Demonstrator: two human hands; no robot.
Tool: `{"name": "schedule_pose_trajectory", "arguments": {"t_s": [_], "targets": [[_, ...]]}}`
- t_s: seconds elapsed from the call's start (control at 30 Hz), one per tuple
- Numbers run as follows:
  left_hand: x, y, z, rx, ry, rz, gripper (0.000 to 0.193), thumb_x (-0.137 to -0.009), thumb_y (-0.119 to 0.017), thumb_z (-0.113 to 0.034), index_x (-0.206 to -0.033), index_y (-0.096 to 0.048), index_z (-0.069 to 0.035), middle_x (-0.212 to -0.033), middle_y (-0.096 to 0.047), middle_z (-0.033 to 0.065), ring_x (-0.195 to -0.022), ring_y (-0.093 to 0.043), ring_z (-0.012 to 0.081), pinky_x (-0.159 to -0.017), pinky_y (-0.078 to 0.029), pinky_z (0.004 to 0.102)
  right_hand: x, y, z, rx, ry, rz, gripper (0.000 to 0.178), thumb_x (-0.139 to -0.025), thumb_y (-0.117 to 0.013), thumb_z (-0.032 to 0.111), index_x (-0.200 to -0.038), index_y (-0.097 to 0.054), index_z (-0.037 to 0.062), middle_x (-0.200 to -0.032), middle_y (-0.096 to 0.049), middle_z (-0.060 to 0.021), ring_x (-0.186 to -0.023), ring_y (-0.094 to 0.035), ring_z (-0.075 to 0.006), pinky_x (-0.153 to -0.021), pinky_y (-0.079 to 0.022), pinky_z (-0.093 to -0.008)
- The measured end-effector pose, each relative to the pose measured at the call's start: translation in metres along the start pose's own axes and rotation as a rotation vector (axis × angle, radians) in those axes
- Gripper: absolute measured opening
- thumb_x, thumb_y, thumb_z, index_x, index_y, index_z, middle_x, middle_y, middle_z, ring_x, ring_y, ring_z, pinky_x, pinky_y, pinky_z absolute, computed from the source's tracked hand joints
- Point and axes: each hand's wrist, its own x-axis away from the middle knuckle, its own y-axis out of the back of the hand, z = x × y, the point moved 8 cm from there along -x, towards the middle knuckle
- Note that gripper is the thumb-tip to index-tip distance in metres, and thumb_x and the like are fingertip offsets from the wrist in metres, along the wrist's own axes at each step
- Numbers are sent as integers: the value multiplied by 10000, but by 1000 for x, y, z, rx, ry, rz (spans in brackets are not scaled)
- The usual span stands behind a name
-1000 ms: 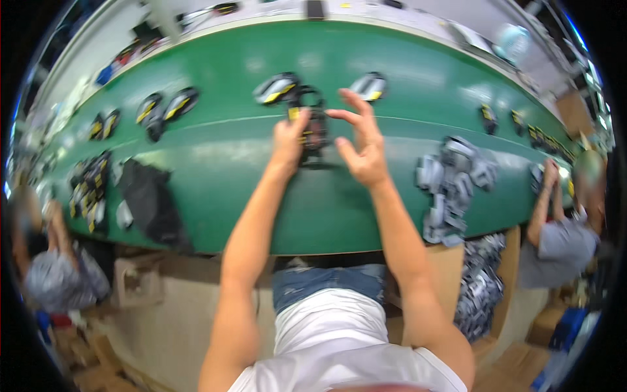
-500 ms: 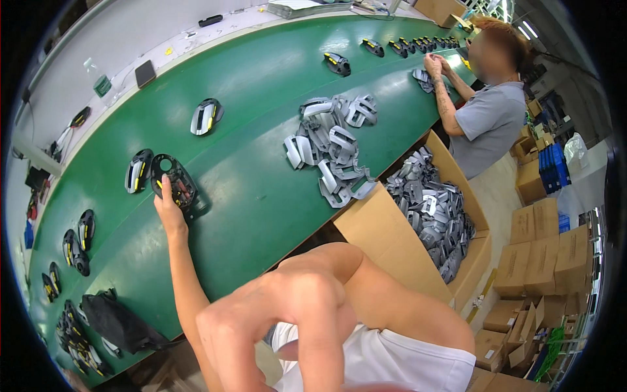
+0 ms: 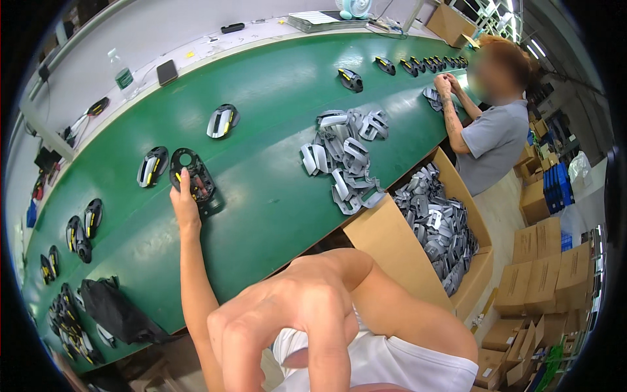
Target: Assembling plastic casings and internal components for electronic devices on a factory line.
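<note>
My left hand (image 3: 187,208) grips a black oval plastic housing (image 3: 206,176) over the green table, the thumb across its front. The housing's inner side shows, with a round hole at one end and reddish parts inside. Beside it on the table rests a grey-and-black housing (image 3: 154,166) with a yellow strip. My right hand (image 3: 287,307) is raised very close to the camera, its fingers bent and curled downward. Its fingertips are out of view at the lower edge, so anything in them is hidden.
Grey plastic shells (image 3: 345,157) lie heaped on the green table (image 3: 268,196). An open carton (image 3: 480,271) full of such shells stands against the edge. A co-worker (image 3: 493,144) works at the right. A black bag (image 3: 117,312) and stacked housings (image 3: 68,326) lie at the near left.
The whole scene has shifted slightly rightward in the picture as the head turned. My left hand still grips the housing; my right hand stays raised and curled.
</note>
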Motion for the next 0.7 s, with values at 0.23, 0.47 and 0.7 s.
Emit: {"name": "schedule_pose_trajectory", "arguments": {"t_s": [0.23,0.47,0.7], "targets": [[-11,22,1,-253,-213,-65,577,-909,-453,-527,-746,-594,9,-627,-557,61,-568,-536,149,-541,-430,303,62,110,-52,482,-502,-307,305,-801,-538,70,-1092,-496,-11,-957,-554,-129,-854,-536,-179,-738,-456,-282],[0,34,-14,-186,-136,-219,639,-926,-396,-541,-646,-518,21,-554,-489,50,-553,-436,139,-531,-383,349,223,236,-103,965,-1215,-672,292,-907,-560,254,-1040,-582,-4,-936,-611,-70,-827,-570,-120,-690,-465,-258],[3,39,-24,-227,-134,-247,608,-921,-443,-490,-623,-515,35,-521,-473,52,-538,-432,105,-515,-369,314,245,204,-132,579,-1265,-739,277,-919,-557,274,-895,-592,1,-727,-532,25,-647,-464,-46,-578,-385,-198]]}}
